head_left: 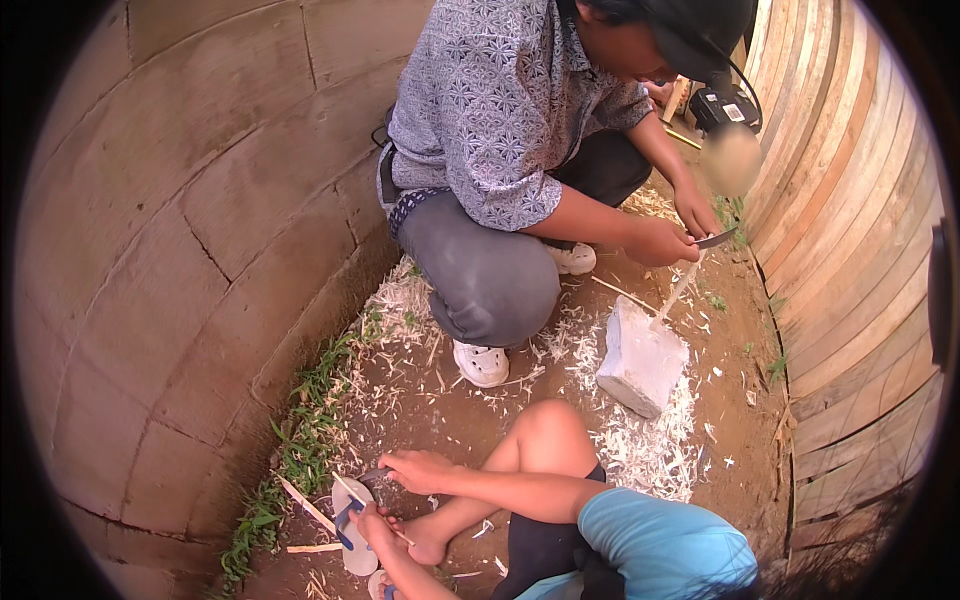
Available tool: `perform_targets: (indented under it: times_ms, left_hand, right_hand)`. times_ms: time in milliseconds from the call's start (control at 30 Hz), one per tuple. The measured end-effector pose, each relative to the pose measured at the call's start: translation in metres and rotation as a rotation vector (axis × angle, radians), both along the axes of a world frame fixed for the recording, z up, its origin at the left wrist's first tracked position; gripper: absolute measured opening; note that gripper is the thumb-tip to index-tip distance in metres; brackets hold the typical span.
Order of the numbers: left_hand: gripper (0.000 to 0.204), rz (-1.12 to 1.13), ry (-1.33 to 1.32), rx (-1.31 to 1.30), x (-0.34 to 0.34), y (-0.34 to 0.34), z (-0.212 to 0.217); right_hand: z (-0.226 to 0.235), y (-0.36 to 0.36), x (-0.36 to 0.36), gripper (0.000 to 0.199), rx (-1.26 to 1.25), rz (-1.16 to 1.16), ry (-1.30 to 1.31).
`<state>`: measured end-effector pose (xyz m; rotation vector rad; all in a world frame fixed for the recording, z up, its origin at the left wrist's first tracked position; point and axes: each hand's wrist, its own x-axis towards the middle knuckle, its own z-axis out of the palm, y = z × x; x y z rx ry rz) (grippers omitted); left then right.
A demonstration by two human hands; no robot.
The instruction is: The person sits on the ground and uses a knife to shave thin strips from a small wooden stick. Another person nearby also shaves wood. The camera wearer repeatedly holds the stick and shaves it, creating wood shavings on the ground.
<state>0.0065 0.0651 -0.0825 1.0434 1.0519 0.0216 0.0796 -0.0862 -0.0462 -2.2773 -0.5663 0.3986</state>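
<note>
The left hand (pixel 375 526) is wrapped round a thin stick (pixel 347 488) over a sandal (pixel 358 556); the right hand (pixel 416 470) grips a knife (pixel 376 474) near its far end. If the knife skids, it could nick the left hand or bare foot (pixel 430 551).

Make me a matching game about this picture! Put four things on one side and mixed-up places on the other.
Things:
1. grey metal knife at lower left
2. chunky whitish block
3. thin pale wooden stick at lower left
4. nearer white clog with holes

Places:
A. on pale shavings
B. worn by the co-worker in the patterned shirt
C. in the right hand
D. in the left hand

Pairs: 1-C, 2-A, 3-D, 4-B
</note>
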Motion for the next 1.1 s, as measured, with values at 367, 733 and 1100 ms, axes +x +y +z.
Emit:
perform_targets:
  times_ms: [367,733,1100]
  left_hand:
    - [0.065,-0.023,-0.053,-0.098,0.001,0.013,-0.012]
    - [0.029,-0.046,-0.118,-0.008,-0.002,0.007,-0.003]
    - [0.023,-0.071,-0.199,0.227,-0.004,-0.004,0.010]
  right_hand:
    - [0.002,-0.003,-0.002,0.031,-0.013,-0.077,-0.078]
    - [0.003,0.004,-0.005,0.027,-0.023,0.171,-0.025]
    - [-0.013,0.020,-0.009,0.019,0.053,0.193,-0.105]
